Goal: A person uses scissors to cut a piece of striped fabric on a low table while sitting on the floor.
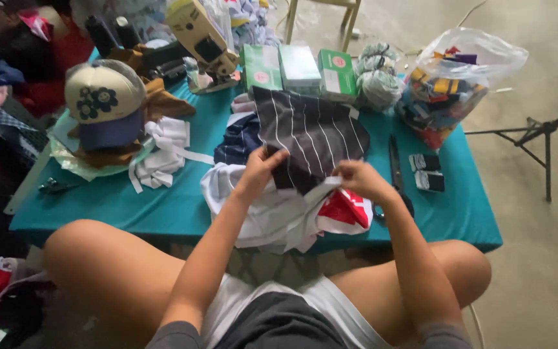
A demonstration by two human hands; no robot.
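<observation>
Dark striped fabric [311, 132] lies on the teal desk [137, 203], dead centre in front of the person, on top of a pile of white cloth [272, 216] with a red-and-white piece [343, 210] poking out at the right. Its stripes run roughly away from the person, fanning toward the far edge; the near end narrows to a point between the two hands.

Left hand [259, 171] pinches the near-left edge of the striped piece, fingers curled onto it. Right hand [361, 179] sits at the near-right edge, fingers closed on a white strip there; whether it also grips the dark cloth is hard to tell at this resolution. Both hands are about equally close, one each side of the near tip.

Outward: black scissors [396, 169] just right of the right hand, long axis running away from the person. Two small black-and-white packs [426, 171] beyond them. Green boxes [298, 68] at the far edge, plastic bag of coloured trims [450, 90] far right. Cap [103, 103] on a stand at left, folded white strips [163, 155] beside it.
</observation>
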